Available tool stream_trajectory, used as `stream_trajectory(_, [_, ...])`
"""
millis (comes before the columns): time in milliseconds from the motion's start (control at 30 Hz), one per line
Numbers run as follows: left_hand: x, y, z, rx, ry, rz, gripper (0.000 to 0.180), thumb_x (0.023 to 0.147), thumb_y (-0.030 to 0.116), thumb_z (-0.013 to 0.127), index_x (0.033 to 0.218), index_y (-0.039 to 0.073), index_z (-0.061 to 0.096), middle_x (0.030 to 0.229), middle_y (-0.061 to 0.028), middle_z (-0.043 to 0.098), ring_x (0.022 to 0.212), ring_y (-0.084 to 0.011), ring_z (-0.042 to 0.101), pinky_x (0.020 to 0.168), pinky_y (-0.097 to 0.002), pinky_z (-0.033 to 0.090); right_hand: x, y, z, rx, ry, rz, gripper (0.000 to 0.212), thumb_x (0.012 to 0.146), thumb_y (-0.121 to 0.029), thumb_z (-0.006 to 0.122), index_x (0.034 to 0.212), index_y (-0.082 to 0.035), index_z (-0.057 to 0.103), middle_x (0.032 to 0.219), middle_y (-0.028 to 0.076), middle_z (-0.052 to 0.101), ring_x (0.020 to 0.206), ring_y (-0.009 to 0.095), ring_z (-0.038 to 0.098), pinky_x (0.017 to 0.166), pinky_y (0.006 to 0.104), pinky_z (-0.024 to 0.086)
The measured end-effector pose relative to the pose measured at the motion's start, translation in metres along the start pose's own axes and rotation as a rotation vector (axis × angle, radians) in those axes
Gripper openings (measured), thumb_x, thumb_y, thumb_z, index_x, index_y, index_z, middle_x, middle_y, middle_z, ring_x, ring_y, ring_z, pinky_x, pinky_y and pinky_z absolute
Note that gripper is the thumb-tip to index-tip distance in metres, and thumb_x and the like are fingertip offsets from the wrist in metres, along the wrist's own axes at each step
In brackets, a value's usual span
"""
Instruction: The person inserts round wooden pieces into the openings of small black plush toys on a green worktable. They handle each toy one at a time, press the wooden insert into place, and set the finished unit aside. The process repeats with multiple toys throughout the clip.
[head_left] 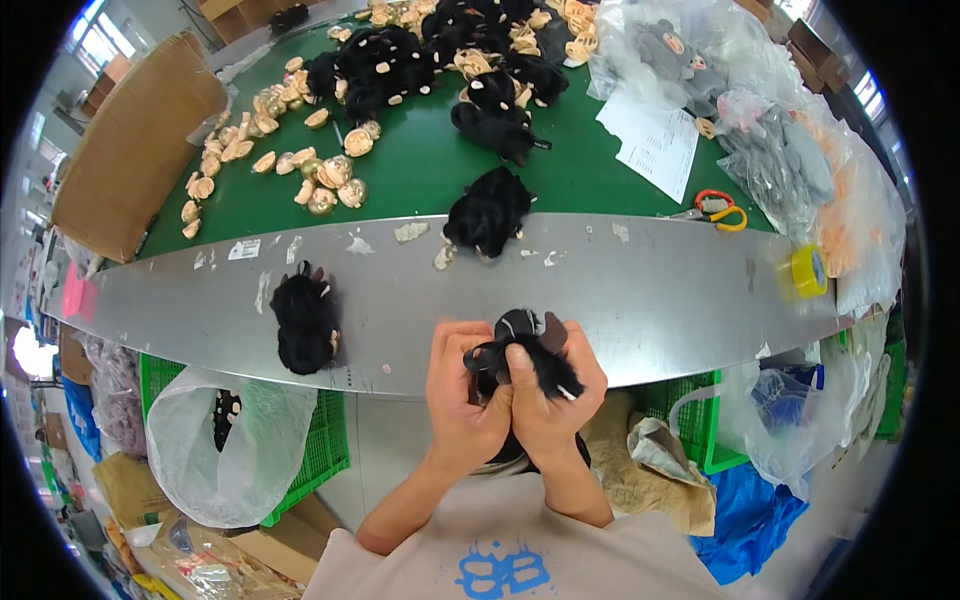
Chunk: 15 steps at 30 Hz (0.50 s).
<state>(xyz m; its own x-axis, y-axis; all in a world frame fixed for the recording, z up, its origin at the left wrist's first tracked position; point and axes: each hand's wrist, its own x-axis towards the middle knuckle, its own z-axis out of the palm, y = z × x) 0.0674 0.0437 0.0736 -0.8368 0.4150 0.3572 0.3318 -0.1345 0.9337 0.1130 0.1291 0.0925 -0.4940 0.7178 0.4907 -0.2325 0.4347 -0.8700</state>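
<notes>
Both of my hands grip a black plush piece (519,326) with a dark brown ear-like flap, just in front of the metal table edge. My left hand (462,385) is closed around its left side, and my right hand (560,395) is closed around its right side, thumb pressed on top. The fingers beneath are partly hidden. Beyond my hands a black furry plush (488,212) lies where the metal strip meets the green surface. Another black plush (304,322) with brown ears lies on the metal to the left.
Black plush pieces (385,65) and beige face-shaped parts (335,172) cover the far green surface. Scissors (715,209), yellow tape (807,271) and a paper sheet (650,145) lie right. Below the table stand a bag-lined green crate (325,445) at left and another green crate (710,410) at right.
</notes>
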Motion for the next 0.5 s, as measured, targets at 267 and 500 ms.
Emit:
stream_trajectory(267, [0.004,0.020,0.002,0.220,0.119,0.134,0.024,0.078,0.012,0.074,0.088,0.003,0.054,0.098,-0.0110,0.055,0.079,-0.0207,0.053,0.067,-0.0286,0.045,-0.006,-0.023,-0.010,0.127,-0.108,0.131,0.025,0.085,-0.017,0.073,0.092,0.000,0.055,0.084,0.010,0.056,0.070,0.017,0.052,0.060,0.0267,0.042])
stream_trajectory(500, [0.013,0.020,-0.015,0.239,0.105,0.129,0.019,0.078,0.005,0.071,0.087,0.002,0.055,0.095,-0.0079,0.057,0.079,-0.0156,0.053,0.067,-0.0262,0.042,-0.016,-0.023,-0.013,0.093,-0.322,-0.019,0.041,0.086,-0.016,0.067,0.116,0.008,0.052,0.112,0.025,0.056,0.090,0.033,0.059,0.076,0.0366,0.049])
